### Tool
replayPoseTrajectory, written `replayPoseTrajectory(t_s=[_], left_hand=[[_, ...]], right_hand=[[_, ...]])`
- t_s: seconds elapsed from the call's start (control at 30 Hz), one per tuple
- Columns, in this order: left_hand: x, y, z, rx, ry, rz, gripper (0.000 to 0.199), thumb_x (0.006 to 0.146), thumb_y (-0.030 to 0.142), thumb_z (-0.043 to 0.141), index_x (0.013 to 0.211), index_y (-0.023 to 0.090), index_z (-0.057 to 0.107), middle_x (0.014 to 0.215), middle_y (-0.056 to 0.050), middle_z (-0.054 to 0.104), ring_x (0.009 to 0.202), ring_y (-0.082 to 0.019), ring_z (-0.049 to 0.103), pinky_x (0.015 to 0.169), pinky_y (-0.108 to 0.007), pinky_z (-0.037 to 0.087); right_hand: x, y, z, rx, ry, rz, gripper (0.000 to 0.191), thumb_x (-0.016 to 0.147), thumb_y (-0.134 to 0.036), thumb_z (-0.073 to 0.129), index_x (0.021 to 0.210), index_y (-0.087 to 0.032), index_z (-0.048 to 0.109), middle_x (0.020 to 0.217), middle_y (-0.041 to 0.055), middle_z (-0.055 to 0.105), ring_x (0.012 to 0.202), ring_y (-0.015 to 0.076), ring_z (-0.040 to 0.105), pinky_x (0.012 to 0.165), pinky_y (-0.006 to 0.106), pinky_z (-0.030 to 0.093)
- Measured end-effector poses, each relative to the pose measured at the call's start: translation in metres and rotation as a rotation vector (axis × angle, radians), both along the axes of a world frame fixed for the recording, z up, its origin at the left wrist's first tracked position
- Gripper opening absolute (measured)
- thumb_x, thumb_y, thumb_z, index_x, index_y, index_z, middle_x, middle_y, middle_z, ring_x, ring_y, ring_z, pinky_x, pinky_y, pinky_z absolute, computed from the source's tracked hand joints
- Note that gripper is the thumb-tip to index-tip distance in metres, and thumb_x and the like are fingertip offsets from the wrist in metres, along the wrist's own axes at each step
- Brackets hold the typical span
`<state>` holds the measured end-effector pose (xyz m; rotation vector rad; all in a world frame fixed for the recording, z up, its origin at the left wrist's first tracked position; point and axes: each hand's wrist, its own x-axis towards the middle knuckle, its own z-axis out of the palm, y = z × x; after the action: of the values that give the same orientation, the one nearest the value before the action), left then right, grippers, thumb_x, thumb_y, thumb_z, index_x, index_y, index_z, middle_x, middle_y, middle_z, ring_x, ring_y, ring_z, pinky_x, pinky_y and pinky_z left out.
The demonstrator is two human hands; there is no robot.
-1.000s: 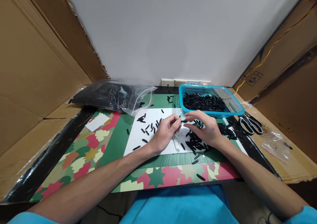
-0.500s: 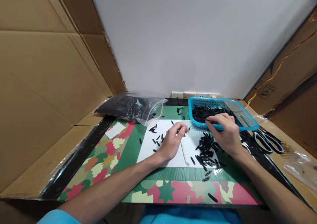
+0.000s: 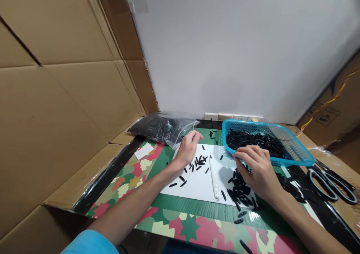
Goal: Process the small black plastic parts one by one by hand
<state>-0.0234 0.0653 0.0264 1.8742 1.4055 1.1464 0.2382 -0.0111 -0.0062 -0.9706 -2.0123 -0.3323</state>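
My left hand [image 3: 189,149] is over the far left of a white sheet [image 3: 194,193], beside the mouth of a clear zip bag [image 3: 160,127] full of dark material. Its fingers are curled together; whatever they hold is hidden. At the front wall of a blue plastic basket [image 3: 303,151], my right hand [image 3: 255,171] has thumb and forefinger pinched, and I cannot make out anything between them. Small black elongated pieces [image 3: 255,139] fill the basket. More lie in a black pile [image 3: 240,188] under the right hand and in a loose cluster [image 3: 199,162] near the left.
A white pencil-like stick [image 3: 214,179] lies on the sheet between the hands. Scissors [image 3: 327,181] rest right of the basket. Cardboard [image 3: 84,108] walls the left side; a white card [image 3: 144,151] lies on the patterned mat [image 3: 129,181]. Sockets [image 3: 225,117] line the back wall.
The view has turned left. My left hand has moved away from the white stick toward the bag, uncovering a cluster of black pieces. My right hand has come back from over the basket's rim.
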Motion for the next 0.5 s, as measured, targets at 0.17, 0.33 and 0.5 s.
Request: replayPoseTrajectory(t_s=[0.17, 0.33, 0.5], left_hand=[[-0.015, 0.021, 0.002, 0.024, 0.253, 0.081, 0.028, 0.101, 0.028, 0.047, 0.108, 0.019, 0.072, 0.123, -0.012, 0.074, 0.12, -0.028, 0.066, 0.111, -0.043, 0.048], [-0.031, 0.029, 0.002, 0.022, 0.517, 0.147, 0.039, 0.102, 0.019, 0.044, 0.132, 0.015, 0.069, 0.143, -0.018, 0.068, 0.139, -0.033, 0.058, 0.126, -0.047, 0.037], [-0.051, 0.039, 0.01, -0.02, 0.707, 0.202, 0.051, 0.097, 0.004, 0.038, 0.14, 0.006, 0.065, 0.137, -0.026, 0.069, 0.128, -0.04, 0.066, 0.116, -0.055, 0.045]], right_hand=[[-0.004, -0.004, 0.007, -0.051, -0.037, 0.155, 0.014, 0.105, -0.01, 0.058, 0.109, -0.022, 0.065, 0.096, 0.0064, 0.076, 0.093, 0.025, 0.061, 0.081, 0.039, 0.044], [-0.016, -0.009, -0.001, -0.091, -0.119, 0.263, 0.02, 0.108, -0.012, 0.049, 0.101, -0.02, 0.066, 0.075, 0.0038, 0.066, 0.073, 0.0208, 0.054, 0.068, 0.036, 0.04], [-0.03, -0.013, -0.013, -0.1, -0.193, 0.355, 0.023, 0.106, -0.011, 0.048, 0.093, -0.019, 0.064, 0.063, -0.0003, 0.058, 0.063, 0.0189, 0.046, 0.063, 0.035, 0.034]])
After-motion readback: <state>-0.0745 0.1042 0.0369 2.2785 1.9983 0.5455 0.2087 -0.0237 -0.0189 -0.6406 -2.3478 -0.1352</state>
